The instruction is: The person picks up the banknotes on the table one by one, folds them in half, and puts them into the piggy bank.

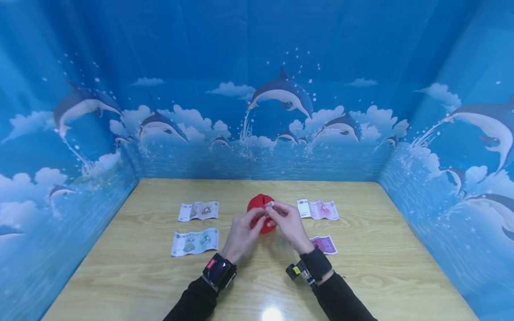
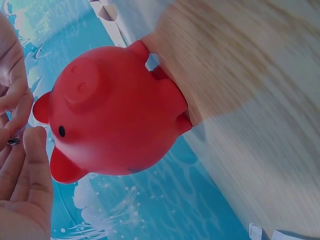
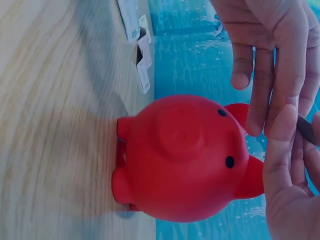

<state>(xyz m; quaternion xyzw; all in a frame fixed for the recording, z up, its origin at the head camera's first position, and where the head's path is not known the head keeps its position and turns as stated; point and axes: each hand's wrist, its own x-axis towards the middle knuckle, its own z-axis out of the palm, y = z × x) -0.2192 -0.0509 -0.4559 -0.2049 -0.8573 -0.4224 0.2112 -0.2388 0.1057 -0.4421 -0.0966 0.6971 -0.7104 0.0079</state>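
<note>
A red piggy bank (image 1: 257,201) stands upright, its snout towards me and a dark slot on its top. Just above it, my left hand (image 1: 243,229) and right hand (image 1: 290,224) meet at the fingertips. Between them they pinch a small folded banknote (image 1: 270,204), pale in the head view. Its layered edge peeks out between the fingers in the left wrist view, and in the right wrist view the folded banknote (image 3: 306,129) looks dark. Fingers hide most of it. Both hands are above the pig's ears (image 3: 250,177) in the wrist views.
Left of the pig lie a brownish banknote (image 1: 198,211) and a greenish banknote (image 1: 195,242). To the right are a pink banknote (image 1: 321,209) and a purple banknote (image 1: 327,244), partly behind my right wrist. Dolphin-printed curtains (image 1: 257,156) enclose the wooden table (image 1: 132,276).
</note>
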